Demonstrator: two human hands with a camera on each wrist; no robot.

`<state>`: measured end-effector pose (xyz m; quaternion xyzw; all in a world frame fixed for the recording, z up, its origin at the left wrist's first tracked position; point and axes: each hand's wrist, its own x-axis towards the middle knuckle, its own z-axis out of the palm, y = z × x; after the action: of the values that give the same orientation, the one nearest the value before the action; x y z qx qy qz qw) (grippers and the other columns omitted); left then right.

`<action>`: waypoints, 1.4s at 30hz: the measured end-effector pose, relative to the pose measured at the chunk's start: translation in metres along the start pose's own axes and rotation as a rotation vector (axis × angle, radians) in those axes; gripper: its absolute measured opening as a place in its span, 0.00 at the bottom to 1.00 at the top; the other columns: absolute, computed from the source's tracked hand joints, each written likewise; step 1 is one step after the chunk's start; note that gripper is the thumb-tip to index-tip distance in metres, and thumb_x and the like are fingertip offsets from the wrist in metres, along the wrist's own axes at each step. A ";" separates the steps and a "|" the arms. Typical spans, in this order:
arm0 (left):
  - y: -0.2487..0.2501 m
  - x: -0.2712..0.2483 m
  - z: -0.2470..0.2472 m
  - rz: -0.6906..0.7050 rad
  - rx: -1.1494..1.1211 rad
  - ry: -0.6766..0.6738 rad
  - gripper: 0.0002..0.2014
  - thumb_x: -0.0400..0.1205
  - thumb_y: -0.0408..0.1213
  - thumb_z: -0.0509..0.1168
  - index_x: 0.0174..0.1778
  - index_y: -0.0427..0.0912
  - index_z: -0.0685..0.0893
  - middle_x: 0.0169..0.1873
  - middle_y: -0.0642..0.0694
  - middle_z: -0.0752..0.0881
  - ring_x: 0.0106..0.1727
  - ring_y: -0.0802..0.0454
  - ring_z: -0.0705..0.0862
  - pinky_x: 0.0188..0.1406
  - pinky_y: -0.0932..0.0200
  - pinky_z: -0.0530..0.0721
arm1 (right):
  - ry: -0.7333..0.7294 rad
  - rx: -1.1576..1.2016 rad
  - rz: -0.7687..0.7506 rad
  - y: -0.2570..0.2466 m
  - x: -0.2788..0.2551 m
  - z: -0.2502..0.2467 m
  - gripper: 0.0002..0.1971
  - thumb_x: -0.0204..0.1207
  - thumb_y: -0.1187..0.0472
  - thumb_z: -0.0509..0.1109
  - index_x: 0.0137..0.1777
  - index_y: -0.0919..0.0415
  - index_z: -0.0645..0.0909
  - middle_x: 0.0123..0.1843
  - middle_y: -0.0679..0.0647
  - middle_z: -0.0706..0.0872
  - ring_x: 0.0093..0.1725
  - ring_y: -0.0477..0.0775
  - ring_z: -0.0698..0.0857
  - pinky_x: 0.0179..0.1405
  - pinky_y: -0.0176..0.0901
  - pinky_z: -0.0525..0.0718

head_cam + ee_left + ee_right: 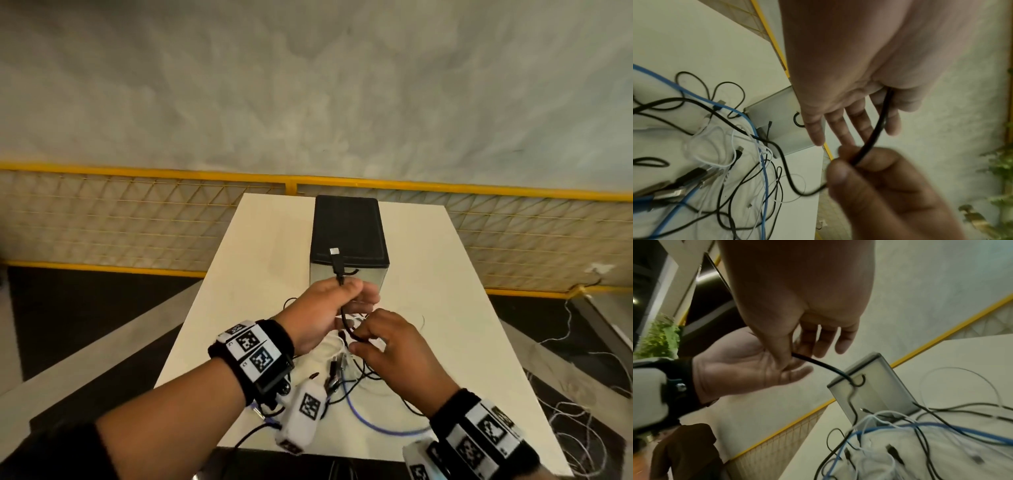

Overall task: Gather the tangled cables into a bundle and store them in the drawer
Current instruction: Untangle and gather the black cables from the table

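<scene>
Both hands hold one black cable in front of the box: left hand grips it, right hand pinches it.

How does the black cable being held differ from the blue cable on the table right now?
The black cable is lifted off the table, gripped by the left hand and pinched by the right hand; the blue cable lies untouched on the table. The black cable's plug end sticks up above the left hand, while the blue cable curves flat near the front edge. The blue cable looks thicker. Both belong to the same tangle.
</scene>
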<state>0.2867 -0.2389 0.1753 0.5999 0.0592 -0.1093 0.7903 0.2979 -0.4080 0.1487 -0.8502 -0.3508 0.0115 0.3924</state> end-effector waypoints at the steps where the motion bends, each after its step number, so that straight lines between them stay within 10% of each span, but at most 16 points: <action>1: 0.002 -0.005 -0.001 0.018 -0.034 0.008 0.16 0.89 0.42 0.56 0.52 0.45 0.89 0.51 0.43 0.91 0.54 0.48 0.88 0.56 0.46 0.81 | 0.018 -0.018 0.035 0.001 -0.004 0.005 0.05 0.69 0.54 0.78 0.41 0.46 0.84 0.42 0.40 0.81 0.47 0.41 0.81 0.46 0.37 0.77; 6: 0.005 -0.031 -0.011 0.086 -0.236 0.041 0.14 0.89 0.39 0.54 0.56 0.37 0.84 0.37 0.42 0.89 0.39 0.47 0.90 0.45 0.53 0.89 | 0.081 0.271 0.561 -0.007 -0.025 0.017 0.19 0.78 0.41 0.67 0.38 0.57 0.83 0.36 0.54 0.86 0.36 0.48 0.82 0.41 0.50 0.82; 10: -0.005 -0.052 -0.013 0.051 -0.290 -0.008 0.15 0.89 0.39 0.53 0.53 0.34 0.84 0.27 0.42 0.85 0.28 0.49 0.87 0.41 0.47 0.90 | -0.293 0.997 1.003 -0.013 -0.027 0.033 0.36 0.80 0.32 0.54 0.53 0.68 0.84 0.45 0.64 0.90 0.41 0.59 0.88 0.43 0.49 0.83; 15: -0.033 -0.075 -0.022 -0.100 -0.140 0.031 0.16 0.89 0.39 0.55 0.46 0.33 0.82 0.18 0.47 0.72 0.18 0.53 0.73 0.25 0.58 0.80 | -0.047 1.499 0.929 -0.010 0.008 0.037 0.19 0.83 0.46 0.61 0.51 0.63 0.81 0.44 0.63 0.90 0.42 0.60 0.90 0.50 0.55 0.85; 29: -0.061 -0.124 -0.093 -0.552 0.538 -0.035 0.18 0.81 0.51 0.64 0.28 0.44 0.80 0.18 0.49 0.67 0.17 0.53 0.65 0.19 0.61 0.63 | 0.058 1.413 0.943 0.003 0.071 0.017 0.08 0.86 0.57 0.59 0.52 0.57 0.79 0.38 0.56 0.92 0.35 0.53 0.92 0.41 0.56 0.91; 36: -0.014 -0.063 -0.048 -0.073 0.217 0.302 0.14 0.87 0.44 0.60 0.49 0.38 0.86 0.32 0.49 0.82 0.24 0.55 0.76 0.19 0.64 0.73 | -0.114 1.321 0.840 -0.005 0.053 0.036 0.09 0.87 0.60 0.58 0.48 0.57 0.79 0.53 0.61 0.91 0.49 0.60 0.91 0.44 0.54 0.85; 42: -0.026 -0.033 -0.027 -0.066 0.394 0.242 0.10 0.86 0.43 0.62 0.50 0.43 0.85 0.32 0.47 0.82 0.21 0.59 0.75 0.17 0.67 0.68 | -0.131 1.438 0.751 -0.017 0.042 0.044 0.13 0.87 0.60 0.56 0.59 0.60 0.81 0.55 0.63 0.89 0.47 0.60 0.86 0.44 0.57 0.82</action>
<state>0.2497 -0.2160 0.1513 0.7490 0.1507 -0.0716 0.6413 0.3065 -0.3455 0.1402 -0.4489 0.0285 0.4146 0.7910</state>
